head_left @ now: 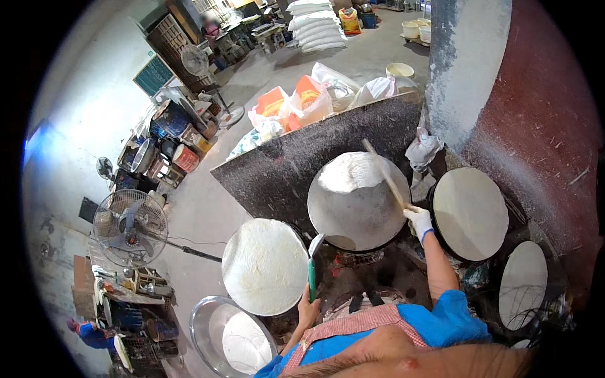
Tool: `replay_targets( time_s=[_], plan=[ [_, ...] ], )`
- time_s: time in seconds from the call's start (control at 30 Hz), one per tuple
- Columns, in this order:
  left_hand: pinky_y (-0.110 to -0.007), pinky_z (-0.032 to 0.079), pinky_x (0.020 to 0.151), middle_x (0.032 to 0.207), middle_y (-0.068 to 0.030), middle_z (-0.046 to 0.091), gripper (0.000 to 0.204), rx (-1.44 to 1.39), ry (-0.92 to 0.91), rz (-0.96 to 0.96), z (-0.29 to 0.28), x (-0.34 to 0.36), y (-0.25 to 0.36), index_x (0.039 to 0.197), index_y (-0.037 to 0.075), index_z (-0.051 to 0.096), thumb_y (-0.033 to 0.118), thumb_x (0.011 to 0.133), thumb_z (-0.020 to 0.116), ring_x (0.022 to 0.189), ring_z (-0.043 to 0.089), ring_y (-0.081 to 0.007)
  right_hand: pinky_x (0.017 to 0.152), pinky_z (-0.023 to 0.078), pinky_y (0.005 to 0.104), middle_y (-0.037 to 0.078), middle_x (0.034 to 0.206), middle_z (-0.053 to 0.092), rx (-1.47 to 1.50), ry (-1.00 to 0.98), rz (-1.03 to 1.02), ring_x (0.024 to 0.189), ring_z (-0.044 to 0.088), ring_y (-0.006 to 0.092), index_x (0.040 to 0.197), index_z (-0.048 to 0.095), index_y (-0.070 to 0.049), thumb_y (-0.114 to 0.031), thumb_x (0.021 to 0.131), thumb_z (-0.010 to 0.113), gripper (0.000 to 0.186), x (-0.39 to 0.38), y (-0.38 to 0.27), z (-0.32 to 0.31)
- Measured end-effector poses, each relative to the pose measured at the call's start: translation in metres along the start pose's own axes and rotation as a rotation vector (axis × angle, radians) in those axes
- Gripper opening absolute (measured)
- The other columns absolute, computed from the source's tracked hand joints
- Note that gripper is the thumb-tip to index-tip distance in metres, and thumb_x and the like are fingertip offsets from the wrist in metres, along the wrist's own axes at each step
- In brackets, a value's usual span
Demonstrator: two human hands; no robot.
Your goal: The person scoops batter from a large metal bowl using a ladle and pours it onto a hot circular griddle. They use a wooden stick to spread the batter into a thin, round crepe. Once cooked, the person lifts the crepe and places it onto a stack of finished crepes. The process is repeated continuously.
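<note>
Right hand [418, 220] grips a wooden stick [389, 176] (likely light, stiff, best held near one end); left hand [308, 310] clasps a green-handled utensil [312, 278].

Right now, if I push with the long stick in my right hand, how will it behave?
The stick will probably stay stiff: it looks straight and wooden. It seems likely light, since the right hand alone holds it. Its far end may swing readily, as most of its length extends beyond the grip.

Scoop handle [312, 281]: green | glove [418, 222]: white, blue cuff [428, 234] | apron [353, 324]: red-and-white check | shirt [454, 313]: blue | basin [205, 324], 7 o'clock: silver | wall [535, 107], 2 o'clock: dark red
</note>
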State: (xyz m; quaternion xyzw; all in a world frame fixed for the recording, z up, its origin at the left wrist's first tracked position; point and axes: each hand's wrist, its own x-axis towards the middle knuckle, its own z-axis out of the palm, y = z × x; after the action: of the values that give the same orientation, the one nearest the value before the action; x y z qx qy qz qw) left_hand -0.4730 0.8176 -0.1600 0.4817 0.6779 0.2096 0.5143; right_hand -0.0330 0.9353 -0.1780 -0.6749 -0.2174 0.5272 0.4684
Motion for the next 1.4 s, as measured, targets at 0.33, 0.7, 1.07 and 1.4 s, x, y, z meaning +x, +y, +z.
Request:
replay_targets(
  time_s=[0.33, 0.7, 1.07, 1.4],
  plan=[
    [-0.03, 0.041, 0.043, 0.064, -0.0081, 0.054, 0.072, -0.06, 0.104, -0.064, 0.027, -0.009, 0.015, 0.141, 0.02, 0.033, 0.003, 0.074, 0.053, 0.047, 0.049, -0.0135, 0.037, 0.034, 0.0248, -0.001, 0.066, 0.06, -0.028, -0.189, 0.009, 0.042, 0.044, 0.0072, 0.107, 0.066, -0.006, -0.019, 0.077, 0.07, 0.033, 0.038, -0.032, -0.03],
    [-0.03, 0.041, 0.042, 0.063, -0.006, 0.053, 0.071, -0.102, 0.167, -0.085, 0.039, -0.006, 0.007, 0.139, 0.022, 0.035, 0.004, 0.074, 0.054, 0.046, 0.049, -0.0136, 0.034, 0.03, 0.025, -0.001, 0.055, 0.052, -0.077, -0.308, 0.077, 0.037, 0.039, 0.008, 0.106, 0.068, -0.012, -0.022, 0.075, 0.072, 0.033, 0.092, -0.04, -0.032],
    [-0.024, 0.034, 0.044, 0.067, 0.0013, 0.049, 0.07, -0.2, 0.138, -0.074, 0.039, -0.043, 0.023, 0.138, 0.019, 0.038, 0.001, 0.073, 0.057, 0.05, 0.044, -0.0083, 0.035, 0.034, 0.0256, 0.002, 0.059, 0.058, -0.219, -0.454, -0.011, 0.04, 0.043, 0.0084, 0.108, 0.067, -0.013, -0.02, 0.073, 0.074, 0.036, 0.113, -0.061, -0.023],
    [-0.022, 0.038, 0.058, 0.081, 0.0011, 0.051, 0.065, -0.134, 0.075, 0.057, 0.049, -0.053, -0.022, 0.137, 0.015, 0.038, 0.006, 0.078, 0.062, 0.067, 0.047, -0.0081, 0.042, 0.041, 0.0286, 0.003, 0.063, 0.062, -0.556, -0.677, 0.11, 0.045, 0.049, 0.0106, 0.105, 0.069, -0.014, -0.02, 0.069, 0.077, 0.038, 0.118, -0.05, -0.033]
  ],
)
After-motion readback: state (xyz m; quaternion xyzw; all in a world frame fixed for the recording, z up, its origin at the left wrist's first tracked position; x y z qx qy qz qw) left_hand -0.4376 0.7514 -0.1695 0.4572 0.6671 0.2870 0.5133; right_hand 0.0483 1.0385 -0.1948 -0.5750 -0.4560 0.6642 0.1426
